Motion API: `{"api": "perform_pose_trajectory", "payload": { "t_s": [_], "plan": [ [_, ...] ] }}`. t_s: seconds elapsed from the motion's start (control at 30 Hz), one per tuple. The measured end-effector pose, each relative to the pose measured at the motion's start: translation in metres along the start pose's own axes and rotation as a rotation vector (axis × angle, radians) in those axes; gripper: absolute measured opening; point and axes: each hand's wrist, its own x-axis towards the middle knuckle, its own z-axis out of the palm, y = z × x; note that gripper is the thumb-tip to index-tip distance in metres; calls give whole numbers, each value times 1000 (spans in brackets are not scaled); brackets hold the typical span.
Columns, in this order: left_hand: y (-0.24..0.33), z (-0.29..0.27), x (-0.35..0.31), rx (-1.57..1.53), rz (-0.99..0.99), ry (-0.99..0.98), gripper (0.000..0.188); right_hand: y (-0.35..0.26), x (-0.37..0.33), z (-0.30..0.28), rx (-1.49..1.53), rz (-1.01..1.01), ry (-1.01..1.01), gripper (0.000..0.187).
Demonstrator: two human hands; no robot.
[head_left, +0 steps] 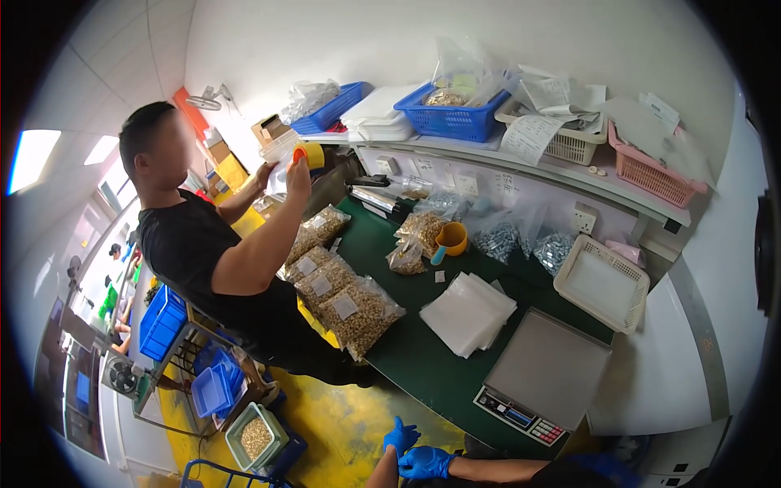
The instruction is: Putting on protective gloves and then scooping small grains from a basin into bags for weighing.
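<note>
Both of my hands wear blue gloves and sit close together at the lower edge, over the yellow floor in front of the green table [423,358]. My left hand [399,437] points its fingers upward and holds nothing. My right hand [425,463] is curled against the left wrist; I cannot tell whether it grips anything. The nearest thing is a grey weighing scale [543,376] on the table's near corner, with a stack of clear plastic bags [468,313] beside it.
A co-worker in a black shirt [203,252] stands at the table's left, holding an orange cup [310,154] and a clear bag. On the table are bags of small brass parts [354,309], a yellow scoop [451,237] and a white basket [602,283]. Blue, white and pink baskets line the shelf.
</note>
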Motion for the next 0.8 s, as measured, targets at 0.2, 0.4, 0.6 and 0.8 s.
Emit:
{"api": "perform_pose_trajectory", "payload": {
  "t_s": [0.2,0.4,0.6,0.8],
  "plan": [
    [85,-15,-43,-1102,-605,43,82,10,6,-6,-79,-21,-41,17],
    [75,-35,-34,-1361,-249,393,82,-16,23,-8,-188,170,-211,20],
    [83,-60,-55,-1638,30,283,82,-25,30,-2,-70,186,-209,20],
    [96,-82,-81,-1430,6,408,86,-27,42,10,-153,14,-253,19]
  ]
}}
